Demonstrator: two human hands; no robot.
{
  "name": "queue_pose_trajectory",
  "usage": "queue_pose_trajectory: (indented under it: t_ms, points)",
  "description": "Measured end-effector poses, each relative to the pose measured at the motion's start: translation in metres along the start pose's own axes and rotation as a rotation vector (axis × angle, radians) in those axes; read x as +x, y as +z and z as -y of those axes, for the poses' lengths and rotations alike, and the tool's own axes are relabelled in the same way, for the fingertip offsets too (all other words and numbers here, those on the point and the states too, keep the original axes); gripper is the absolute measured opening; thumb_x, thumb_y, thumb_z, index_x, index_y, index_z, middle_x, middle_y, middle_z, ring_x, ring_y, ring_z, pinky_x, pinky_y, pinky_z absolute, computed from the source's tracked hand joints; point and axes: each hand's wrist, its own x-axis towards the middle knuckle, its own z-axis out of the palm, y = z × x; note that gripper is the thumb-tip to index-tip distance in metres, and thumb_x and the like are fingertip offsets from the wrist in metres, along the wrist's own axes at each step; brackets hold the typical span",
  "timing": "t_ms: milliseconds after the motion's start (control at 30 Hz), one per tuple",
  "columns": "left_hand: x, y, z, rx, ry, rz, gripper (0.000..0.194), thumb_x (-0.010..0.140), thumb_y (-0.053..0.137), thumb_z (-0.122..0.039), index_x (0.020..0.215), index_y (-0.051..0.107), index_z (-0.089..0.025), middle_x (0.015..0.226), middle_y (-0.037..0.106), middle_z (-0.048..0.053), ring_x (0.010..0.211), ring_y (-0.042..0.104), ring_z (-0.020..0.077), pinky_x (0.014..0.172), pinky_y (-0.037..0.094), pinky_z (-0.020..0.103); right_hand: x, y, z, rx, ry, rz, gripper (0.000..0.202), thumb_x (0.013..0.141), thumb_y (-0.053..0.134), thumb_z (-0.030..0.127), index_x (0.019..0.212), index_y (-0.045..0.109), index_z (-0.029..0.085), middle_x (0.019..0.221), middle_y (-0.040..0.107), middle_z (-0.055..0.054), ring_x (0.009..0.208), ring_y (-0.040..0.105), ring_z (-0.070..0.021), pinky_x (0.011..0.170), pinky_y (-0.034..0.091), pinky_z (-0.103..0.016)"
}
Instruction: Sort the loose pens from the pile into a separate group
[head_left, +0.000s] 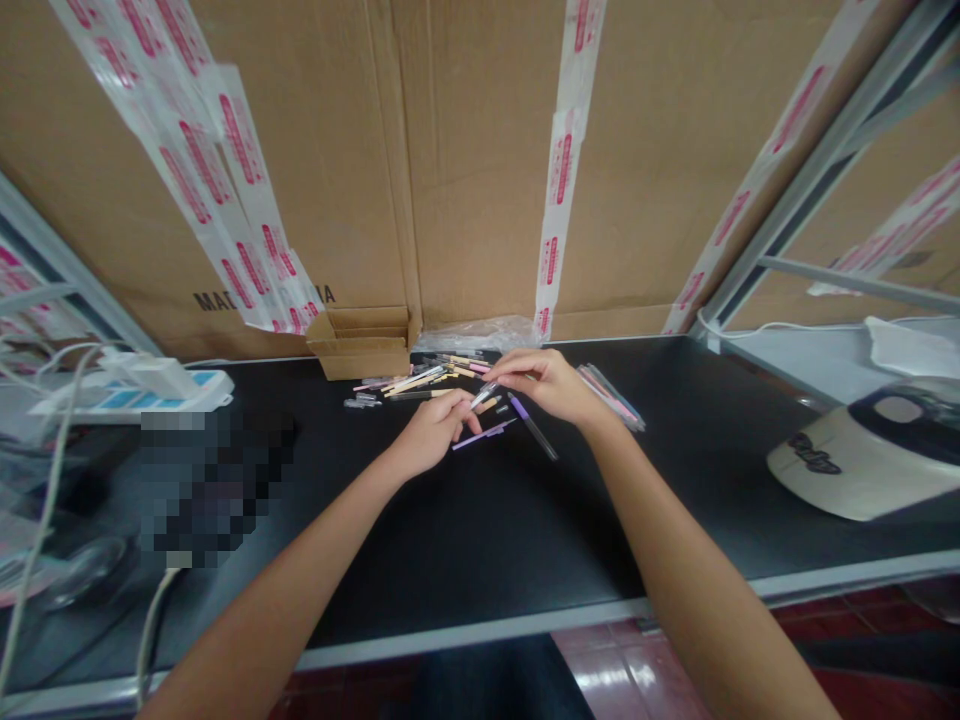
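Note:
Over the black table (465,540), my left hand (436,430) and my right hand (544,382) meet at one slim whitish pen part (484,397). The left fingers are closed round its lower end, and the right fingertips pinch its upper end. A purple pen with a clear barrel (534,427) lies below my right hand, and a thin purple piece (484,437) lies just under my left fingers. Behind the hands is a loose pile of cream, pink and black pen parts (420,382), partly hidden by them. Several pens (611,398) lie side by side right of my right hand.
An open cardboard box (364,358) and clear plastic wrap (480,335) stand at the back against a taped cardboard wall. On the left are a power strip (214,390), cables and a pixelated dark object (217,490). A white visor cap (847,460) lies at the right.

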Motion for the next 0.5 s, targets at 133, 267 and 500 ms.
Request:
queue_pose_trajectory:
  t_ms: [133,267,500]
  points:
    - [-0.0002,0.0004,-0.0016,-0.057,-0.032,0.011,0.035,0.085,0.045,-0.042,0.078,0.06,-0.012,0.067,0.059,0.003,0.045,0.034,0.0061,0.043,0.026,0.02,-0.0004,0.0007,0.0065,-0.086,-0.059,0.034,0.014,0.079,0.061,0.025,0.082,0.075,0.025,0.084,0.07,-0.004,0.079,0.064,-0.0179,0.075,0.048,-0.031]
    - [-0.0011,0.0005,-0.0042,-0.154,-0.084,0.026,0.032,0.079,0.056,-0.043,0.091,0.056,-0.014,0.07,0.061,0.002,0.045,0.035,0.0052,0.044,0.026,0.02,-0.0011,0.0022,0.0062,-0.103,-0.042,0.034,0.013,0.078,0.062,0.023,0.081,0.074,0.024,0.084,0.07,-0.004,0.079,0.064,-0.0184,0.074,0.048,-0.032]
    - [-0.0005,0.0026,-0.0057,-0.187,-0.125,-0.004,0.024,0.078,0.056,-0.038,0.081,0.05,-0.015,0.068,0.064,0.002,0.044,0.037,0.0057,0.045,0.028,0.02,-0.0016,0.0021,0.0059,-0.017,0.043,-0.015,0.007,0.074,0.065,0.023,0.073,0.068,0.017,0.074,0.067,-0.003,0.069,0.061,-0.0161,0.068,0.047,-0.029]
